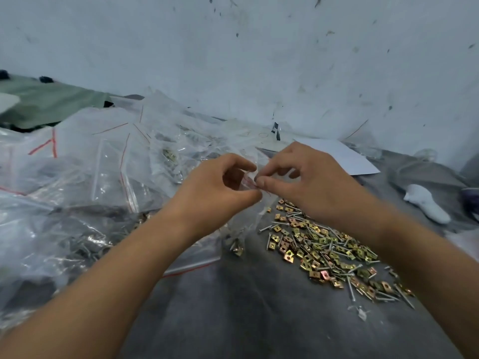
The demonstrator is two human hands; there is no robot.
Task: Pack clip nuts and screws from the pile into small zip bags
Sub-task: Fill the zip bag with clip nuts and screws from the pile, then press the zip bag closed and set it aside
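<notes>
Pale blue-white wall (259, 47), scuffed, flecked with dark marks. Grey cloth surface (233, 307) below. Green fabric (46, 102) far left by wall. White sheet (344, 156) near wall, right.

Soft, even, dim light; faint shadows; wide-angle bending at edges; slight blur.

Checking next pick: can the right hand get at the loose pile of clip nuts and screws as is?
Probably not yet: the pile lies open just under the right hand, but its fingers are pinching the small zip bag.
</notes>
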